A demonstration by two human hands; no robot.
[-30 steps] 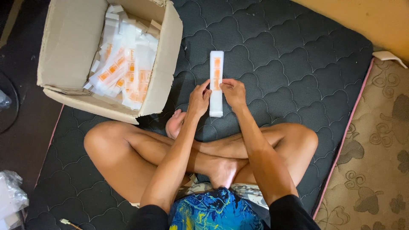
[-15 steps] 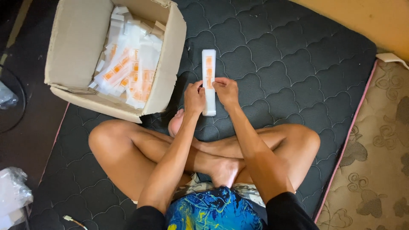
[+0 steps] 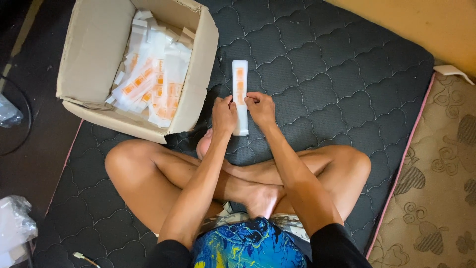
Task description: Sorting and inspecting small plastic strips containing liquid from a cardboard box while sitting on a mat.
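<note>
While both hands pinched it at mid-length, the long white packet [image 3: 240,94] with orange marks lay lengthwise on the dark quilted mattress [image 3: 337,84], just right of the cardboard box [image 3: 94,59] of similar packets [image 3: 151,84]. The left hand [image 3: 224,115] and right hand [image 3: 260,108] had fingers clamped on its edges. Uneven pulling could crumple or tear it. Against a second earlier, the packet sat slightly higher in view.
</note>
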